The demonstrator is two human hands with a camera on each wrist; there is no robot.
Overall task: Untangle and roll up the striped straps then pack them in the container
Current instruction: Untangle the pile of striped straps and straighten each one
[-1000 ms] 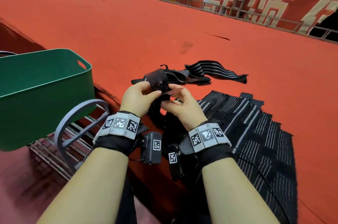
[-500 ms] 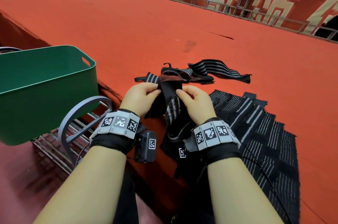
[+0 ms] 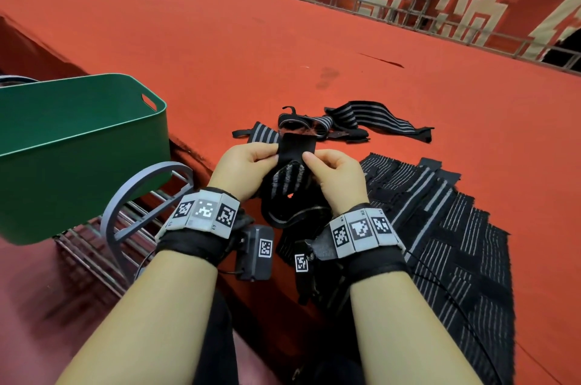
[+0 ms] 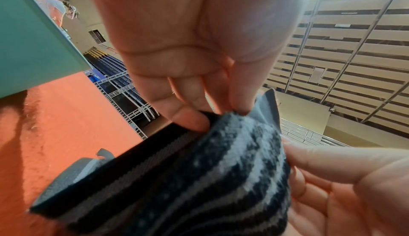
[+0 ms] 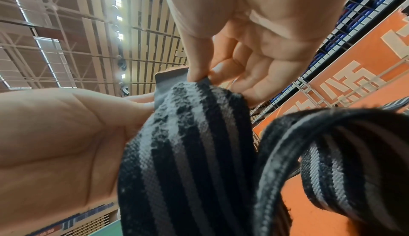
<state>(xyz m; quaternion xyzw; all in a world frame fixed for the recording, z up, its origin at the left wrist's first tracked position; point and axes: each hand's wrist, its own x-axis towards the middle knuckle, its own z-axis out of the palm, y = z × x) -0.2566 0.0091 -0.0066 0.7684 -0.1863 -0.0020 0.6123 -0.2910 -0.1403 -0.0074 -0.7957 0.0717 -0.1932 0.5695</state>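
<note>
striped strap (image 3: pixel 295 152) | top edge pinched: left hand (image 3: pixel 243 169), right hand (image 3: pixel 338 177)

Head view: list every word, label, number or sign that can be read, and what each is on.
"歌颂": large pale characters on the red banner behind the railing; a third character is cut off by the frame edge.
"R2": tiny print on the right wristband; the prints beside it are too small to read.
Left wristband: tiny print, unreadable.
Square black-and-white code markers on both wristbands: patterns only.
Strap and green bin: no text visible.
</note>
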